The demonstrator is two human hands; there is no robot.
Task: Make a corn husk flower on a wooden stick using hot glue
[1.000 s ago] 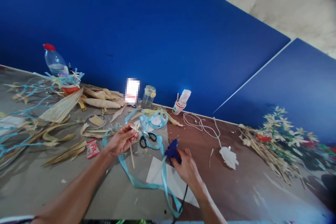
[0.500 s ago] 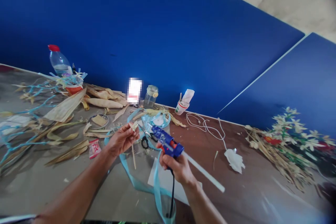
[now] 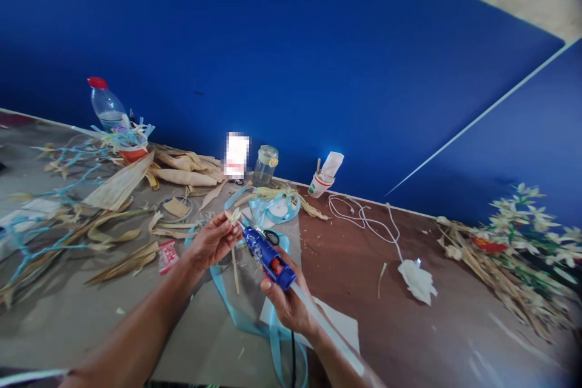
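Through the head camera I saw the far edge of the table [image 3: 345, 267] run along a blue partition [image 3: 291, 60], the near edge crossing below the forearms. To the right of my right hand [image 3: 287, 310], brown surface stretched toward the table's right side, broken by a crumpled white tissue [image 3: 417, 282] and, by the far edge, a looped cable [image 3: 364, 217]. My left hand [image 3: 214, 242] had less room: husks [image 3: 184, 177] crowded the far left part, a red wrapper [image 3: 168, 256] lay just left of the forearm, and ribbon [image 3: 231, 312] ran between the forearms to the near edge. The flower [image 3: 233, 217] was above the table, in the gap between ribbon and husks as I viewed it, pinched between my left thumb and fingers. It looked small and pale cream, with pointed petals. My right fingers were wrapped around the glue gun [image 3: 264, 253], blue with an orange-red part showing in a slot, its pale stick [image 3: 336, 330] reaching back over the wrist. The nozzle pointed at the flower; I could not tell whether they touched. Scissors [image 3: 271, 237] lay beyond the gun, partly hidden by it.
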